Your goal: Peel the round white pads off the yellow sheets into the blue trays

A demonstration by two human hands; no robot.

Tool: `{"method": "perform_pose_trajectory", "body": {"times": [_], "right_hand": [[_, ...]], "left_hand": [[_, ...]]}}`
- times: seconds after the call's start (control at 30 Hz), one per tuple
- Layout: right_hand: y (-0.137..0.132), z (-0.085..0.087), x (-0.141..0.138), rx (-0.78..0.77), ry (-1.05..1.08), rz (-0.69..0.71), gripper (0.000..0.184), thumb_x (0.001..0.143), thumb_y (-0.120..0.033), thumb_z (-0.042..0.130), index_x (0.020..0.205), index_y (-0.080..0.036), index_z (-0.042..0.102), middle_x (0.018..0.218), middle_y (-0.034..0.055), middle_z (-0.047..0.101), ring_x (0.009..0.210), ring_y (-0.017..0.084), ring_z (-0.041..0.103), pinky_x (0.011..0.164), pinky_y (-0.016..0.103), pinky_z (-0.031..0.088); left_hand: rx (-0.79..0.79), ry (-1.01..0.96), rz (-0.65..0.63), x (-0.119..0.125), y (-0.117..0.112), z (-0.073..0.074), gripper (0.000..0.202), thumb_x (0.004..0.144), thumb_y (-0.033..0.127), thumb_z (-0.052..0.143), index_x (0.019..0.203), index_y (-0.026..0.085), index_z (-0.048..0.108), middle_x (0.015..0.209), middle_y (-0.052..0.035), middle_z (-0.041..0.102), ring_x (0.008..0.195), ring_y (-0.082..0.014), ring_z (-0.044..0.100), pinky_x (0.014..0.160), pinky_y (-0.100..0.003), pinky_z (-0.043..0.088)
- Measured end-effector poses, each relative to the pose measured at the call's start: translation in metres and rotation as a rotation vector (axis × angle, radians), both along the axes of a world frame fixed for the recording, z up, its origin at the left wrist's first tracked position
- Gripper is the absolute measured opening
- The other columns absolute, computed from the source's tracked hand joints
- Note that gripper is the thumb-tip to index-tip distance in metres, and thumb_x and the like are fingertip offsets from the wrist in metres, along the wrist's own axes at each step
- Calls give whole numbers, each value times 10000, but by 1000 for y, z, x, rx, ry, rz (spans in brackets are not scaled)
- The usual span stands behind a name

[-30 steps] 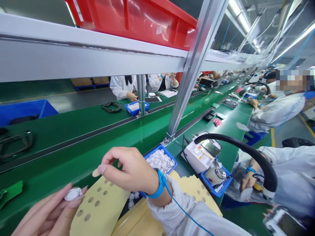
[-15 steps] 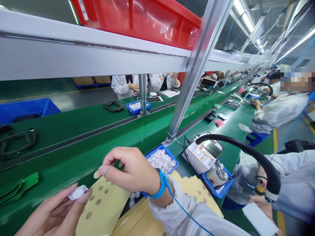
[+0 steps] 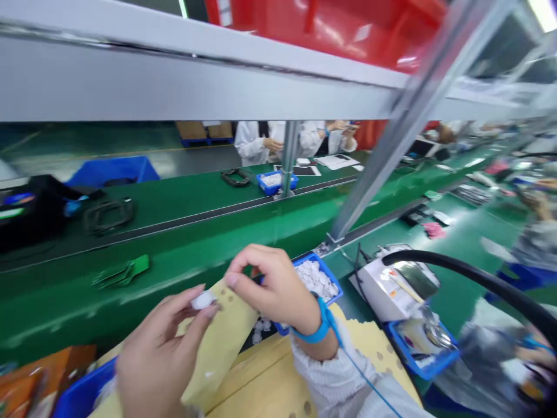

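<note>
My left hand (image 3: 161, 354) pinches a small round white part (image 3: 203, 300) between thumb and fingertips. Just right of it, my right hand (image 3: 270, 290) has thumb and forefinger pressed together, a blue strap (image 3: 319, 328) with a cord round its wrist. Anything in that pinch is too blurred to make out. Below and between the hands lies a yellow sheet (image 3: 217, 354) with dark round spots. Behind my right wrist, a blue bin (image 3: 329, 273) is filled with white pieces. A few loose white pieces (image 3: 261, 328) lie beside the sheet.
Green pieces (image 3: 126, 271) lie on the green belt ahead. A metal post (image 3: 378, 168) and a shelf beam (image 3: 195, 87) stand in front. To the right are a white box-shaped device (image 3: 387, 290), a black hose (image 3: 478, 284) and a blue tray (image 3: 450, 354). Co-workers sit across and at right.
My view has turned left. My left hand has come up with the white part, closer to my right hand. The pale disc seen at my right fingertips before no longer shows clearly.
</note>
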State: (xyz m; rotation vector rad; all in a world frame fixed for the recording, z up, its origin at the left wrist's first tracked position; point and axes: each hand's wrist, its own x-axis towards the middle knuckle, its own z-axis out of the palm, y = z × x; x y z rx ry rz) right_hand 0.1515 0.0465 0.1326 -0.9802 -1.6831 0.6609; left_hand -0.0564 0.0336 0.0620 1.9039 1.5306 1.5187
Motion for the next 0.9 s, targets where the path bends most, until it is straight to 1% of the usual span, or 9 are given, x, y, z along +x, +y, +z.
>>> {"method": "perform_pose_trajectory", "body": {"times": [0.07,0.13,0.27,0.47,0.6,0.77,0.9], "right_hand": [[-1,-1,0,-28,-11,26,133,977,-210,668,846,-212,690,850,20,734,792,167,676,704,274,503],[0,-2,0,-36,-22,34,143,983,-192,661,844,-213,689,861,31,738,827,185,687,750,304,515],[4,-3,0,-24,-39,54,150,996,-187,653,852,-226,673,875,29,738,813,184,686,708,307,511],[3,-4,-5,-14,-79,74,149,990,-172,659,853,-230,672,864,27,744,784,178,684,676,299,514],[5,-7,-10,-46,-102,87,142,973,-164,681,846,-227,686,850,9,759,768,161,697,676,274,515],[4,-9,-12,-93,-128,86,141,961,-189,695,823,-221,697,755,-27,735,673,133,660,637,245,491],[3,-8,-12,-92,-157,79,150,959,-197,697,811,-220,714,709,-46,722,632,115,640,615,230,468]], "left_hand": [[16,-18,-97,6,-3,10,195,911,366,805,1061,242,808,869,-17,784,658,-162,735,593,-229,602],[9,-54,-146,10,-3,17,160,922,288,798,1072,234,803,895,-26,776,689,-157,729,639,-236,606],[29,-102,-180,14,0,23,167,906,246,839,1067,230,799,888,-16,776,695,-134,710,672,-212,596],[31,-126,-198,14,-1,26,188,898,238,854,1077,222,798,894,-17,790,690,-133,711,677,-214,599],[47,-116,-196,15,-1,27,184,906,252,850,1079,219,795,896,-17,790,692,-133,710,680,-217,603],[75,-120,-201,14,-1,26,173,920,260,839,1076,208,787,902,-20,779,699,-128,703,679,-212,600],[82,-118,-221,14,0,24,191,914,236,844,1092,206,783,908,-13,767,716,-117,698,699,-196,592]]}}
